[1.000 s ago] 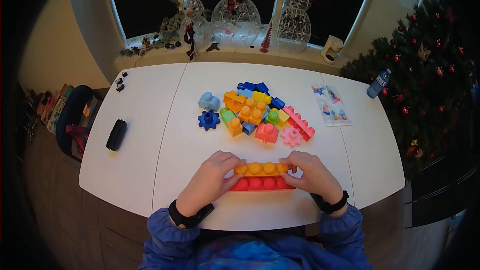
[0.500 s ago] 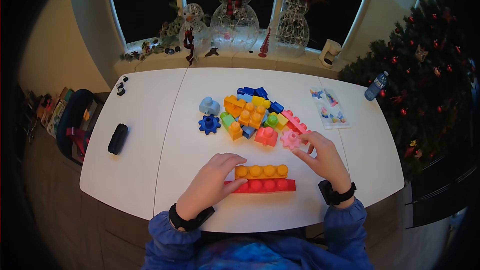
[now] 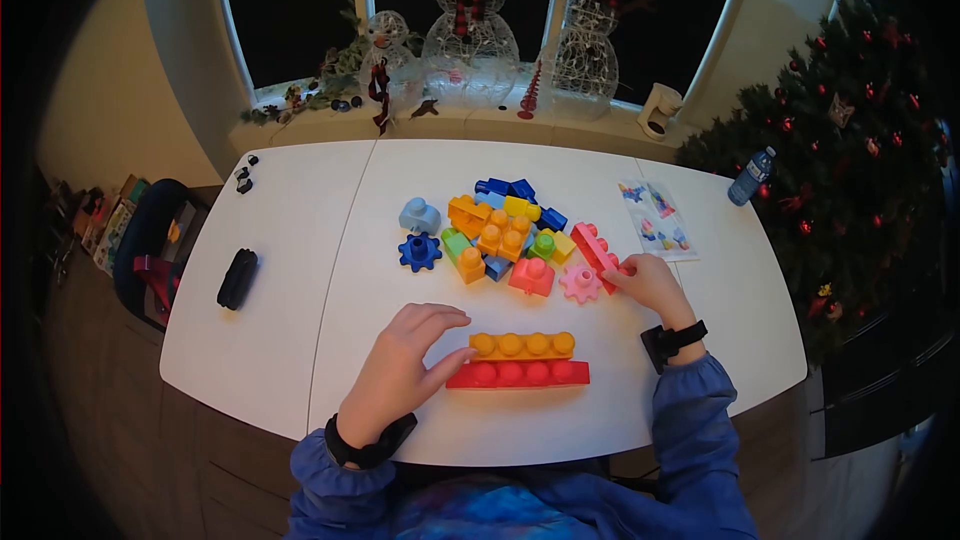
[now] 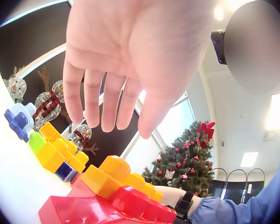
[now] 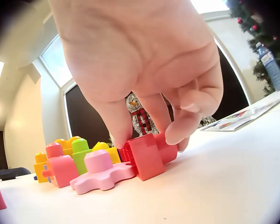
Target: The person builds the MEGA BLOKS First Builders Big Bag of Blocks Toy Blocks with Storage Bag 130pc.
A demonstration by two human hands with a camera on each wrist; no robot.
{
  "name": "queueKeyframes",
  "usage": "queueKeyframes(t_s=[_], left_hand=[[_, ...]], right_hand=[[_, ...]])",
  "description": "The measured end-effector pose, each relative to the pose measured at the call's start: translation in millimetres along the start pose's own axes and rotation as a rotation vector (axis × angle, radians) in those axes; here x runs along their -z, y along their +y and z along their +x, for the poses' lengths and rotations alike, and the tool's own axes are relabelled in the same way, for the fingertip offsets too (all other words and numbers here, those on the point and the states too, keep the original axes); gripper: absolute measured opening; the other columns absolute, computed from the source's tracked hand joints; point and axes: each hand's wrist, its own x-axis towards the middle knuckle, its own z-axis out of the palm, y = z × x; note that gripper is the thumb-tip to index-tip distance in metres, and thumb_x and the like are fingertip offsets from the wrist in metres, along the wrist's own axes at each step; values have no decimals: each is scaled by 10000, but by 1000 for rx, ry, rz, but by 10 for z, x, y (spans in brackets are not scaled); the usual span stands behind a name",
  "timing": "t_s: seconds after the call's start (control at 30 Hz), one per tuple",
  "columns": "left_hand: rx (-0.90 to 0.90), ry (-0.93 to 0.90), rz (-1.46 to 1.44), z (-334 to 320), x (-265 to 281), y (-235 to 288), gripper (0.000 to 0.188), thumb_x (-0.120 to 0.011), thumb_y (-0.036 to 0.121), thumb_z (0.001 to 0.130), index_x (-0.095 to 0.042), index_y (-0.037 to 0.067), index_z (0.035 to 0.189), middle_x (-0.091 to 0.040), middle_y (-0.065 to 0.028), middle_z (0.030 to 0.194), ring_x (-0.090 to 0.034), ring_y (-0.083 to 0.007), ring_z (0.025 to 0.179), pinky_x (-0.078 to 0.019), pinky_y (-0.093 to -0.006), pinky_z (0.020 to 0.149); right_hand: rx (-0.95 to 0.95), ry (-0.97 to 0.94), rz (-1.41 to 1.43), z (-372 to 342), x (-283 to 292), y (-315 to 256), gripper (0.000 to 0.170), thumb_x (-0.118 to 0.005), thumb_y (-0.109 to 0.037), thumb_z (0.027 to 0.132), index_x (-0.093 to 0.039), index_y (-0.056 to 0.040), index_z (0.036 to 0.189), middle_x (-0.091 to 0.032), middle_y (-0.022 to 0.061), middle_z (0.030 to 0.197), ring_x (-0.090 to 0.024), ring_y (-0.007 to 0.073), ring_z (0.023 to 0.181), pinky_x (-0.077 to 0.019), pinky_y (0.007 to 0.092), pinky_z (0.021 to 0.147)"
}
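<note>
My right hand (image 3: 652,292) pinches the near end of a long pinkish-red building block (image 3: 594,252) at the right side of the block pile. In the right wrist view the thumb and fingers lie on either side of that block's end (image 5: 148,157). A pink gear piece (image 3: 580,283) lies just left of it. Closer to the body, a long orange-yellow block (image 3: 522,345) and a long red block (image 3: 518,374) lie along each other, studs showing. By their left ends is my left hand (image 3: 400,365), fingers extended and holding nothing, as the left palm (image 4: 140,42) in its wrist view shows.
Several mixed blocks form a pile (image 3: 500,238) mid-table, with a dark blue gear (image 3: 420,252) at its left. A printed sheet (image 3: 658,220) and a water bottle (image 3: 752,176) are at the right. A black case (image 3: 237,278) lies at the left.
My right hand has left the orange-yellow block, moved forward right and taken hold of the pinkish-red block. My left hand has let go and drawn slightly left.
</note>
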Motion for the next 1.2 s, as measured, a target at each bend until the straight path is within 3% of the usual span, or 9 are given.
queueKeyframes(t_s=[0.13,0.23,0.33,0.43,0.57,0.67,0.83,1.03,1.2], left_hand=[[-1,5,-7,12,-5,3,326,-812,105,864,-698,49,1165,-718,-117,1182,-656,-301,1057,-561,-363,814],[-3,6,-9,10,-19,5,325,-813,105,865,-699,49,1164,-721,-118,1165,-657,-300,1044,-561,-364,808],[-10,7,1,5,-8,-8,321,-814,105,865,-701,49,1161,-722,-117,1155,-658,-299,1030,-561,-364,803],[-24,-2,27,20,17,-36,356,-812,99,864,-691,52,1195,-723,-118,1139,-661,-296,1019,-562,-363,798],[32,0,-44,56,-19,10,494,-848,139,846,-660,68,1298,-710,-111,1112,-664,-274,1013,-562,-360,794],[42,-12,-106,61,8,141,569,-876,172,828,-650,80,1341,-695,-102,1090,-667,-252,992,-563,-354,791],[-62,-95,-124,7,48,184,464,-877,145,823,-710,66,1249,-687,-88,1067,-678,-219,881,-575,-326,764],[-7,-162,-145,-92,-29,123,358,-860,100,830,-722,43,1156,-693,-83,1017,-692,-207,794,-586,-315,722],[9,-187,-124,-118,-73,116,294,-827,129,858,-705,44,1112,-681,-107,994,-697,-287,848,-586,-357,757]], right_hand=[[-142,-81,217,-83,91,-97,448,-862,-383,794,-697,19,903,-722,186,741,-717,329,717,-572,387,699],[-154,-19,279,-150,112,-130,435,-894,-294,765,-652,16,950,-713,170,734,-724,288,728,-570,363,685],[-8,199,127,-110,56,86,469,-916,-263,739,-633,15,988,-718,147,785,-729,217,750,-567,328,688],[262,323,171,-450,320,-249,451,-915,-198,745,-620,-6,1027,-692,114,824,-690,161,715,-546,302,662],[479,121,320,-960,525,-691,425,-906,-92,756,-617,-48,1065,-631,77,881,-606,177,667,-534,315,634],[625,33,339,-1182,468,-842,404,-895,-82,771,-621,-49,1066,-639,81,981,-656,213,743,-555,307,655],[678,-112,356,-1399,368,-975,366,-866,-85,805,-629,-64,1083,-651,80,1006,-699,247,807,-588,318,688],[668,-158,356,-1465,261,-953,308,-823,-100,864,-636,-58,1105,-654,73,1014,-712,225,786,-592,307,708],[606,-188,378,-1505,250,-907,283,-797,-81,891,-653,-45,1133,-651,76,984,-707,199,769,-585,301,684]])
